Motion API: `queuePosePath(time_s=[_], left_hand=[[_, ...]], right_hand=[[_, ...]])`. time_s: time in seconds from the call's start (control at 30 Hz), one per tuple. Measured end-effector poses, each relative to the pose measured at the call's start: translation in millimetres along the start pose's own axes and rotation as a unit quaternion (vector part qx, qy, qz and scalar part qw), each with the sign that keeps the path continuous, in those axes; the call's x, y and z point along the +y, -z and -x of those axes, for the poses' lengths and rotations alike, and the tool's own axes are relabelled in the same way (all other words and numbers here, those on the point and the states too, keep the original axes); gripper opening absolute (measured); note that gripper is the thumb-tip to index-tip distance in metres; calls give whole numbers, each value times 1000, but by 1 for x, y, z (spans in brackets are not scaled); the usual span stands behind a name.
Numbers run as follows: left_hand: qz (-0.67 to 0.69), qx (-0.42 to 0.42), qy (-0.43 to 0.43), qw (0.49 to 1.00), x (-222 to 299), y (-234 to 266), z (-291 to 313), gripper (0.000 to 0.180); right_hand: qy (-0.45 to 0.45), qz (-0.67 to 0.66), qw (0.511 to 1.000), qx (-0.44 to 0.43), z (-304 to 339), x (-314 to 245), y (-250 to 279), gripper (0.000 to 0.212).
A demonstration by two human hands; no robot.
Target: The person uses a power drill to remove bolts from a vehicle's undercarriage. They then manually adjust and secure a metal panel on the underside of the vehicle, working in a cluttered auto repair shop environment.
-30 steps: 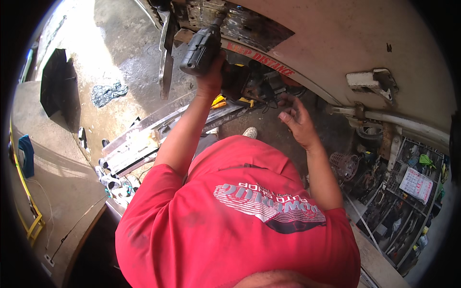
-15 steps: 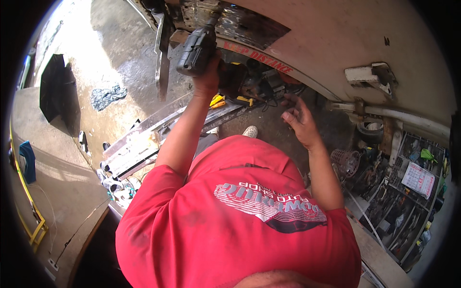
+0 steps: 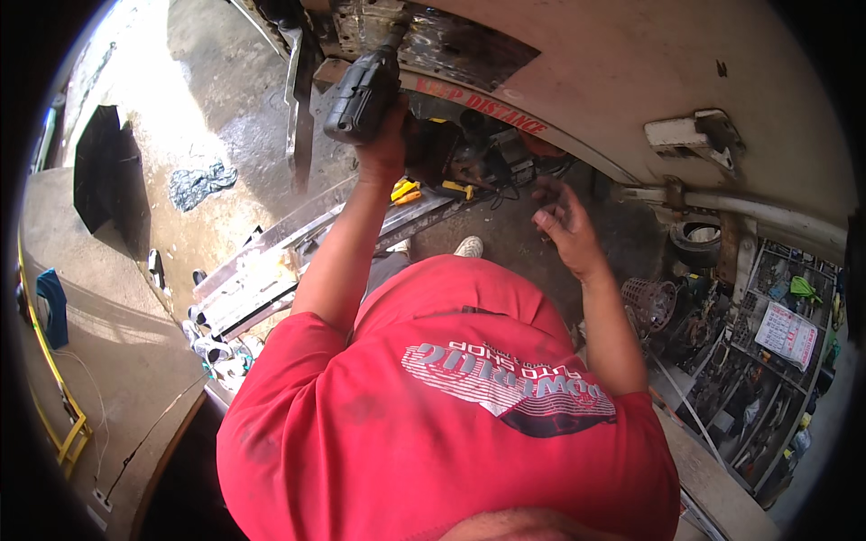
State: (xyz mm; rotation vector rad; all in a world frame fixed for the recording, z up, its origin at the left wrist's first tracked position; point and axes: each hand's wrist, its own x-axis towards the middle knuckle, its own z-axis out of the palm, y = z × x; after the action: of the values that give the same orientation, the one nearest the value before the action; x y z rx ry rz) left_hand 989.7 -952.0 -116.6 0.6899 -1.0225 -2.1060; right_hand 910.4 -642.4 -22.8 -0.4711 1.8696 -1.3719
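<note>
A black cordless drill or impact driver [image 3: 363,95] is raised at the upper middle, with my left hand [image 3: 383,144] wrapped round its grip. The tool's nose points up at a worn, holed metal panel [image 3: 451,45] on the vehicle body. Whether the tip touches the metal is hard to see. My right hand [image 3: 570,233] hovers below the vehicle's edge. Its fingers are loosely bent and apart from the thumb, and no object shows in them.
A bent metal bar [image 3: 296,117] hangs left of the drill. Yellow-handled tools [image 3: 406,191] lie beyond metal rails [image 3: 271,270]. At right stand a wire basket [image 3: 649,304] and a rack [image 3: 789,270] of parts. A black panel [image 3: 99,171] stands on the left.
The drill and my left hand have shifted very slightly to the left in view. My right hand stays in nearly the same place.
</note>
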Motion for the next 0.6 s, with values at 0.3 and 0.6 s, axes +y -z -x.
queuePosePath(time_s=[0.3, 0.6], left_hand=[[-29, 12, -29, 999, -1, 1, 2, 13], [-36, -4, -32, 999, 2, 7, 2, 15]], right_hand=[[-16, 4, 998, 66, 12, 29, 28, 54], [-47, -10, 994, 103, 25, 41, 48, 52]])
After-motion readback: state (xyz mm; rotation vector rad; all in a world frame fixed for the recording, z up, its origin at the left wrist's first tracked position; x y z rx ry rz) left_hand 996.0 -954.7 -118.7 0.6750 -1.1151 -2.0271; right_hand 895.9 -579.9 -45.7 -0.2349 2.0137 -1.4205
